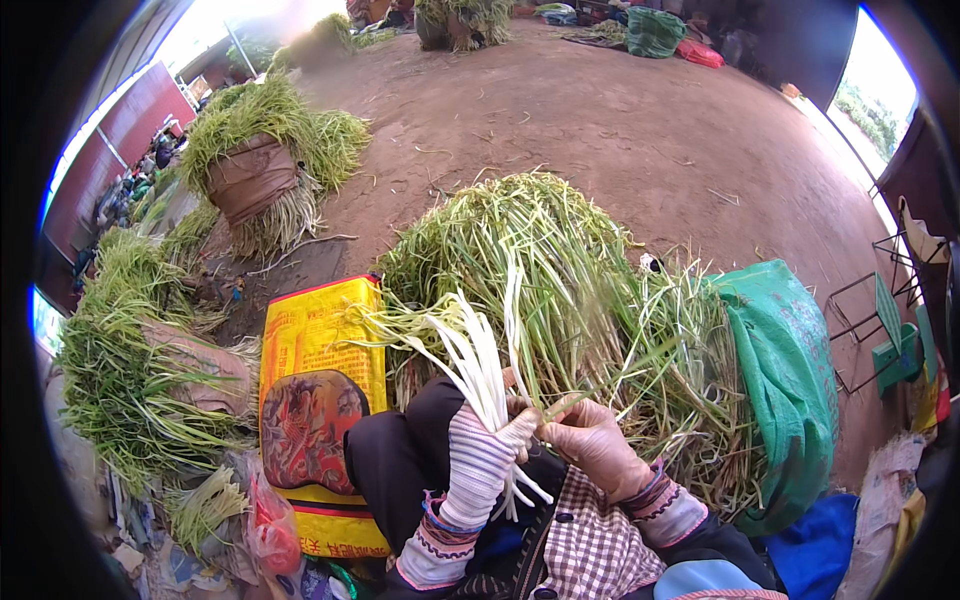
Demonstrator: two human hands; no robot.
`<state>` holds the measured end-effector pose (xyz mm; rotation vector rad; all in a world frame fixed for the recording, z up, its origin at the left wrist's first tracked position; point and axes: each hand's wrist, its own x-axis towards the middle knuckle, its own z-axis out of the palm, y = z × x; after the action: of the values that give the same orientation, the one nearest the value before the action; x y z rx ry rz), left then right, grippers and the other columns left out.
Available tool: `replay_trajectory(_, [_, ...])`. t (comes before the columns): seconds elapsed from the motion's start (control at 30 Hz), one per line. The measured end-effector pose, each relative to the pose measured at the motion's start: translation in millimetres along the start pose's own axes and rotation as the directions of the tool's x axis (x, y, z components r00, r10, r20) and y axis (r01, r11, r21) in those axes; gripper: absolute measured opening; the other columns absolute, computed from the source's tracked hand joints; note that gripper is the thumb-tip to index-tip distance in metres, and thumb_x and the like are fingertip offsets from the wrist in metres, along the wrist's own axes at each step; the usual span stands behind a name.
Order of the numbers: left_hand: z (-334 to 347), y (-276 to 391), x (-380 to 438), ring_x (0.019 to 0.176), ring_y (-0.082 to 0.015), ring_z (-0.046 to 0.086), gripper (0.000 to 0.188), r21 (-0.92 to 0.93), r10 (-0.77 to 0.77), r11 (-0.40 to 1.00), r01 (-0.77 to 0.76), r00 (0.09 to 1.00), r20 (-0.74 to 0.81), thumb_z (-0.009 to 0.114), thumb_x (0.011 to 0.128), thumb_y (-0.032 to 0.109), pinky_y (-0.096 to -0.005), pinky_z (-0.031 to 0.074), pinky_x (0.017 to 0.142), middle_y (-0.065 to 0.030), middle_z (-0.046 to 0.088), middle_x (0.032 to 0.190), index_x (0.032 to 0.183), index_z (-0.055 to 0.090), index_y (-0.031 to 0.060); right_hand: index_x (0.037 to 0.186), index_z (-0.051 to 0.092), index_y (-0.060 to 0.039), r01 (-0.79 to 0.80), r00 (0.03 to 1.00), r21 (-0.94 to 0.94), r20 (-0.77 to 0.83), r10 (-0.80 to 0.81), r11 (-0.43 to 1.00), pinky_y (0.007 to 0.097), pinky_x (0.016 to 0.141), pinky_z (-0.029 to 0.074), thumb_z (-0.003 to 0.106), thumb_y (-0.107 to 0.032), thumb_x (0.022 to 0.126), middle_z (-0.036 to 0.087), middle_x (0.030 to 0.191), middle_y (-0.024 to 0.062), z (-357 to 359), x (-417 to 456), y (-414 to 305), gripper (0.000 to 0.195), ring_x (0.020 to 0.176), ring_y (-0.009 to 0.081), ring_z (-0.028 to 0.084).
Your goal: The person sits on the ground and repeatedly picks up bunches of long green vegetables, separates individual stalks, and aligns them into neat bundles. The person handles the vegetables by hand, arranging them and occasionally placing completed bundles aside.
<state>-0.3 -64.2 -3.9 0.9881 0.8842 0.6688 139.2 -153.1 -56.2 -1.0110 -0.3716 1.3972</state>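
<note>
My left hand [480, 454], in a striped knit glove, is closed around a bunch of peeled white stalks [474, 356]. Their pale yellow-green tops fan out up and to the left, and their lower ends hang below my fist. One more white stalk [514, 322] stands upright just right of the bunch, by my left fingertips. My right hand [596, 446], which seems to wear a thin glove, pinches a green leaf [619, 384] close to my left thumb. Directly beyond both hands lies a large heap of long green stalks [517, 247].
A green woven sack [784, 375] borders the heap on the right. At left are a yellow printed bag [322, 322], a patterned cushion [315, 431] and a clear plastic bag with red contents [274, 525]. Wrapped bundles [255, 176] stand farther off on the earth floor [637, 135].
</note>
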Motion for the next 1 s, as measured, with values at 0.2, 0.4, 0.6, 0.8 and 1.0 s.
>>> replay_trajectory(0.2, [1,2,1,0.056,-0.0065,0.056,0.052,0.045,-0.009,0.999,0.009,1.000,-0.004,0.074,0.088,0.005,-0.0196,0.044,0.047,-0.0020,0.063,0.082,0.135,0.053,0.0021,0.108,0.061,-0.0031,-0.026,0.994,0.056,-0.104,0.031,0.998,0.0200,0.061,0.046,0.067,-0.025,0.096,0.068,0.094,0.0053,3,4,-5,0.026,0.068,0.0087,0.059])
replay_trajectory(0.4, [6,-1,-3,0.057,-0.0063,0.054,0.051,0.076,-0.019,0.997,0.016,0.999,0.047,0.073,0.088,0.003,-0.0203,0.044,0.048,-0.0010,0.062,0.081,0.135,0.052,0.0024,0.107,0.062,-0.0034,0.090,0.996,-0.184,-0.006,-0.093,0.979,0.0227,0.073,0.051,0.069,-0.022,0.095,0.070,0.099,0.0065,17,18,-29,0.023,0.085,0.0134,0.067])
replay_trajectory(0.6, [3,-4,-1,0.058,-0.0066,0.054,0.059,0.003,-0.049,0.999,0.049,0.999,0.009,0.074,0.087,0.004,-0.0203,0.043,0.049,-0.0015,0.061,0.082,0.139,0.047,0.0017,0.098,0.066,-0.0072,0.090,0.970,-0.080,-0.221,-0.105,0.993,0.0201,0.051,0.039,0.070,-0.015,0.093,0.064,0.077,-0.0024,5,21,-29,0.010,0.056,0.0029,0.048])
replay_trajectory(0.8, [8,-6,-2,0.058,-0.0071,0.054,0.062,-0.039,-0.081,0.996,0.081,0.997,0.018,0.077,0.086,0.005,-0.0208,0.044,0.050,-0.0018,0.060,0.081,0.139,0.046,-0.0007,0.101,0.063,-0.0049,0.036,0.941,0.251,-0.335,0.052,0.967,0.0191,0.048,0.038,0.060,-0.017,0.101,0.065,0.080,0.0005,-45,31,-9,0.013,0.053,0.0040,0.047])
replay_trajectory(1.0, [-7,8,1,0.057,-0.0079,0.057,0.059,-0.092,-0.042,0.995,0.038,0.998,-0.038,0.075,0.085,0.002,-0.0177,0.041,0.045,-0.0069,0.067,0.085,0.137,0.048,-0.0011,0.102,0.063,-0.0046,0.221,0.792,0.119,-0.600,-0.108,0.968,0.0171,0.043,0.041,0.064,-0.015,0.098,0.064,0.077,0.0003,-144,20,9,0.011,0.052,0.0025,0.050])
